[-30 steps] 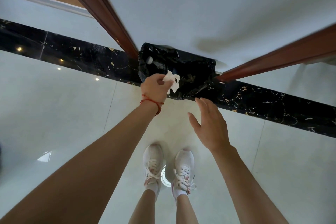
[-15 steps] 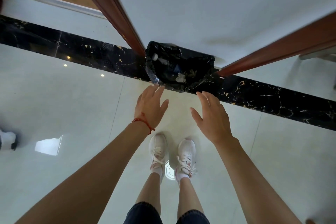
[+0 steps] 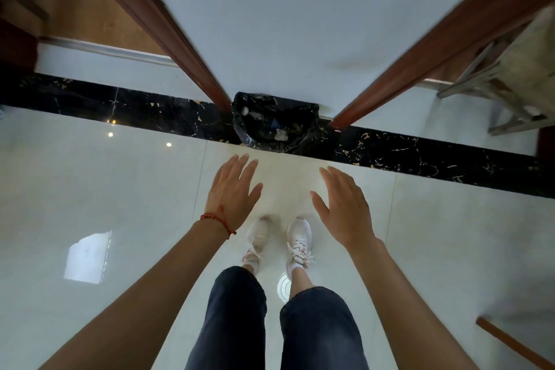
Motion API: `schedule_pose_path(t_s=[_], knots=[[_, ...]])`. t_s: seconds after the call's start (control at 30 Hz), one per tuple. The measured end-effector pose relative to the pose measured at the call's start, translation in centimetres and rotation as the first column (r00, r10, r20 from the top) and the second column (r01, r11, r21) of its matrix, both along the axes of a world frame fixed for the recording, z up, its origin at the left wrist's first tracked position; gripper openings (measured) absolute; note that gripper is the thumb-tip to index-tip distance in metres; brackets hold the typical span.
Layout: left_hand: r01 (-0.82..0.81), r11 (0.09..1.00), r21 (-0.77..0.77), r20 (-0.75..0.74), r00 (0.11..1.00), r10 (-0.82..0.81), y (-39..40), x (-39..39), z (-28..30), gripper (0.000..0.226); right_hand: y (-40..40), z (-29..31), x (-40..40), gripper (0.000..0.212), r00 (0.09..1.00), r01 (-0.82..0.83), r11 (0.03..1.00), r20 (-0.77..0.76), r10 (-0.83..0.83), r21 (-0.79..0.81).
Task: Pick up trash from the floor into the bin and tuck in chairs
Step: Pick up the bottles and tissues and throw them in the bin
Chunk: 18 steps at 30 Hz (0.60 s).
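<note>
A bin [image 3: 303,112] lined with a black bag stands on the floor against the white wall, straight ahead of my feet. A crumpled white paper [image 3: 281,135] lies inside it among other trash. My left hand [image 3: 232,192], with a red string at the wrist, hovers flat and open short of the bin, holding nothing. My right hand [image 3: 345,207] is beside it, fingers spread and empty. A pale wooden chair [image 3: 492,78] stands at the far right.
Dark wood trim runs up the wall on the left [image 3: 156,24] and on the right [image 3: 420,54] of the bin. A black marble strip [image 3: 435,156] crosses the glossy white floor. A wooden piece [image 3: 510,345] juts in at the bottom right.
My left hand let go of the white paper over the bin and drew back open. The paper now lies in the bin. I have straightened up, away from the bin.
</note>
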State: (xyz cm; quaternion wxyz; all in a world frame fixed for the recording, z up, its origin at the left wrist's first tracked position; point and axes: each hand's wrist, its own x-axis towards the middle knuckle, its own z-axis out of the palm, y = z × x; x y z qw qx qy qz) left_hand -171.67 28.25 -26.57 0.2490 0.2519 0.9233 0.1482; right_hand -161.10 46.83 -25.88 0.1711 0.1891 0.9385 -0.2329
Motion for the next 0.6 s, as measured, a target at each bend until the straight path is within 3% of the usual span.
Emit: schedule_pose_path(t_s=[0.2,0.33,0.6], knots=[[0.08,0.997,0.021,-0.008,0.997,-0.079,0.3,1.0,4.5,0.05,-0.8,4.3,4.0,0.05,0.99,0.141,0.99,-0.003,-0.141,0.007],[0.257,0.966,0.021,-0.024,0.966,-0.257,-0.1,1.6,6.5,0.049,-2.0,6.3,6.6,0.048,0.962,0.267,0.964,-0.054,-0.266,0.015],[0.633,0.773,-0.038,-0.023,0.773,-0.634,1.0,3.3,9.7,0.051,-5.1,9.7,11.6,0.049,0.825,0.563,0.827,-0.08,-0.56,0.017]])
